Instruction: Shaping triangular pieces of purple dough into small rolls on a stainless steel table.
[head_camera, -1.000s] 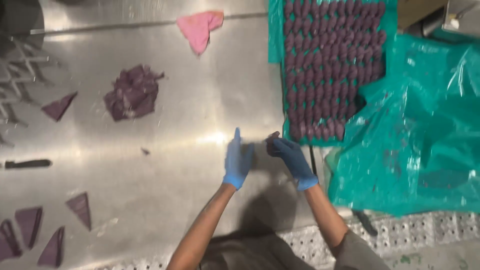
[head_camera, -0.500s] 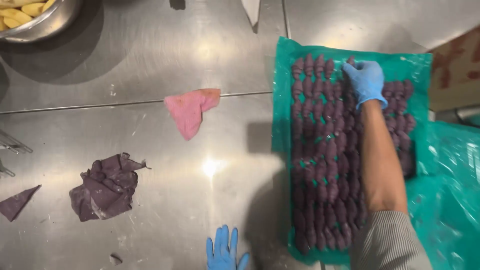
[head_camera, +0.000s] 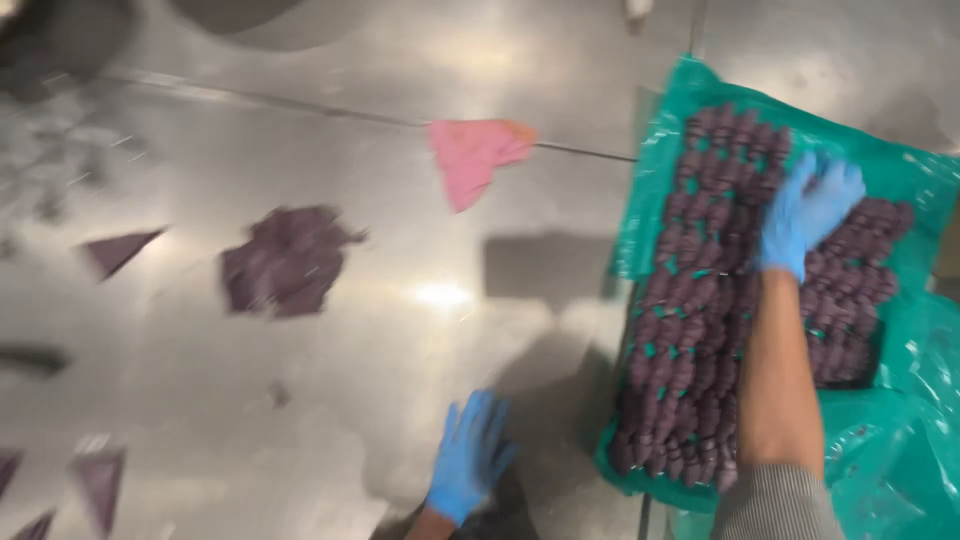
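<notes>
Steel table (head_camera: 420, 330): bare metal surface, glare spot well to the left of the right hand, picture blurred throughout.

Green sheet (head_camera: 900, 190): plastic liner under and around the right hand, crumpled on the side beyond the hand's little finger and below the wrist.

Purple rolls (head_camera: 690, 330): small twisted dough pieces, packed in rows on the sheet; they lay directly beneath the right hand and ran on along the forearm toward the person.

Dough scrap (head_camera: 285, 260): flat ragged purple piece on the table, well apart from both hands, far left of the left hand's fingertips.

Pink cloth (head_camera: 470, 155): folded, on the table beyond the left hand, between it and the far seam.

Purple triangles (head_camera: 115, 250): cut pieces at the table's left edge, far from either hand.

Right hand (head_camera: 805, 215): blue glove, fingers spread, palm down flat on the rolls near the far end of the rows; gripping nothing visible.

Left hand (head_camera: 470, 455): blue glove, fingers extended and loose, flat over bare table beside the sheet's near corner, holding nothing.
</notes>
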